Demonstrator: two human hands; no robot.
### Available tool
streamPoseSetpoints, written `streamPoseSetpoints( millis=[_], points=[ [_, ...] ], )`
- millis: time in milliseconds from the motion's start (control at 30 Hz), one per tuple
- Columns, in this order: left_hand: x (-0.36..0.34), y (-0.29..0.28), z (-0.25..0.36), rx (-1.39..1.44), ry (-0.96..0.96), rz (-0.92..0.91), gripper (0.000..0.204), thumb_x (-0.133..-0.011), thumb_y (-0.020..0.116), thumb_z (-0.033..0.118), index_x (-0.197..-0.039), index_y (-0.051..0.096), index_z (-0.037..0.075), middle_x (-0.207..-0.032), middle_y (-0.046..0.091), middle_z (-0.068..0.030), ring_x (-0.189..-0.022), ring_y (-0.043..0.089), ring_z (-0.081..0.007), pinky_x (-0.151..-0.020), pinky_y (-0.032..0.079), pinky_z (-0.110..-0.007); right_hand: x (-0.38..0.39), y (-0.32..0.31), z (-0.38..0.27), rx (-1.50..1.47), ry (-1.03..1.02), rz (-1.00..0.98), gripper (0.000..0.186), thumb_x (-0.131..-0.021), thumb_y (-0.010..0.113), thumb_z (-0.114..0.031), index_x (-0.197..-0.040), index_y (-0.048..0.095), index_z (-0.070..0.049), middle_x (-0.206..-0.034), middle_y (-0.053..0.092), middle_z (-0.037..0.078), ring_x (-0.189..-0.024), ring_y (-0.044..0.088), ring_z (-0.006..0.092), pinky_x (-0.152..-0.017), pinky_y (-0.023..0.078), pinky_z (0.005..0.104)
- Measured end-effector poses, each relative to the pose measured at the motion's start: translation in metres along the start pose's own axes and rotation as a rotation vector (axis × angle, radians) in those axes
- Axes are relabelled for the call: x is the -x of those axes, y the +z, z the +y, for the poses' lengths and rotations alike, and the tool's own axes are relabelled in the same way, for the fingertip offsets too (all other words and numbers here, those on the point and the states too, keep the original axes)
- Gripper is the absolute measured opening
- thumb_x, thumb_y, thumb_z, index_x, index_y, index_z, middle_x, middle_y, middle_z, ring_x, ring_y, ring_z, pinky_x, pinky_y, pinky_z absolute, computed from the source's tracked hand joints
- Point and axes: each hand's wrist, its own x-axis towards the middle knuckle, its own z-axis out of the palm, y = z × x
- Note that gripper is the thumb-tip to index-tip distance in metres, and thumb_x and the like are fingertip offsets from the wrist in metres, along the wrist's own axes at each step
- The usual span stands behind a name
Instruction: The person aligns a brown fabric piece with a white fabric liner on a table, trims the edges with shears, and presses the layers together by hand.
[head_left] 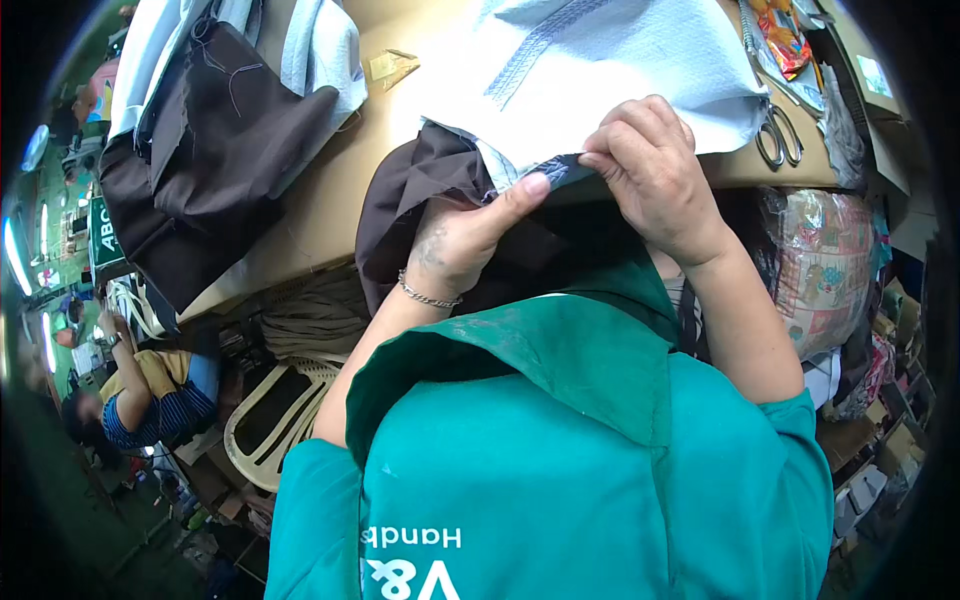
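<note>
A pale blue-white fabric piece [650, 60] with a stitched blue band lies over the table's front edge, a dark brown cloth [395, 200] joined or lying against its lower side. My left hand [460, 235], a chain bracelet at the wrist, grips the edge where the two fabrics meet. Its thumb presses on top, and the other fingers are hidden under the cloth. Close by on the right, my right hand [650, 175] pinches the same edge between thumb and curled fingers.
Another dark brown and white fabric bundle [230, 130] hangs over the tan table [335, 215] at left. Scissors [780, 138] lie at the right end, near a red-orange packet [785, 45]. A plastic-wrapped patterned bundle [822, 265], a beige chair [270, 425] and a seated person [165, 395] are around.
</note>
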Motion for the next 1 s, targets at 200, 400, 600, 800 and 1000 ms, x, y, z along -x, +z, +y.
streamPoseSetpoints(
  millis=[200,400,600,800,1000],
  points=[
    [0.000,0.003,-0.012,0.331,-0.121,0.103,0.028,-0.081,0.062,0.012,-0.106,0.056,-0.001,-0.099,0.059,-0.0050,-0.092,0.055,-0.0127,-0.085,0.042,-0.026,0.006,-0.001,-0.003,0.004,0.024,-0.025,0.010,-0.072,0.062,-0.012,-0.075,0.053,-0.010,-0.080,0.050,0.001,-0.079,0.048,0.0204,-0.073,0.038,0.0356],
    [0.001,-0.001,-0.010,0.209,-0.157,0.060,0.027,-0.081,0.063,0.011,-0.104,0.057,0.000,-0.099,0.059,-0.0051,-0.091,0.055,-0.0126,-0.083,0.043,-0.026,0.011,-0.001,-0.004,0.004,0.049,-0.045,0.011,-0.073,0.062,-0.013,-0.076,0.053,-0.010,-0.080,0.050,0.001,-0.079,0.048,0.0202,-0.072,0.038,0.0359],
    [-0.005,0.012,-0.006,0.102,-0.135,-0.026,0.020,-0.080,0.064,0.012,-0.097,0.060,0.003,-0.092,0.060,-0.0029,-0.085,0.055,-0.0102,-0.078,0.044,-0.024,0.010,-0.002,-0.009,-0.024,0.038,-0.048,0.010,-0.073,0.062,-0.015,-0.075,0.054,-0.010,-0.079,0.050,0.001,-0.078,0.048,0.0201,-0.072,0.038,0.0356],
    [0.001,0.006,-0.012,0.212,-0.242,0.053,0.027,-0.077,0.066,0.007,-0.102,0.058,0.002,-0.097,0.060,-0.0045,-0.092,0.055,-0.0128,-0.086,0.041,-0.026,0.015,0.001,-0.007,0.024,0.051,-0.057,0.009,-0.074,0.062,-0.016,-0.074,0.054,-0.011,-0.078,0.050,0.000,-0.078,0.048,0.0187,-0.074,0.037,0.0355],
    [0.009,-0.004,-0.011,0.377,-0.320,0.116,0.034,-0.076,0.065,0.003,-0.107,0.054,-0.001,-0.102,0.058,-0.0066,-0.096,0.054,-0.0154,-0.090,0.038,-0.028,0.015,0.004,-0.006,0.041,0.052,-0.046,0.009,-0.074,0.061,-0.015,-0.073,0.054,-0.011,-0.078,0.049,0.000,-0.077,0.048,0.0183,-0.075,0.037,0.0353]
  ],
)
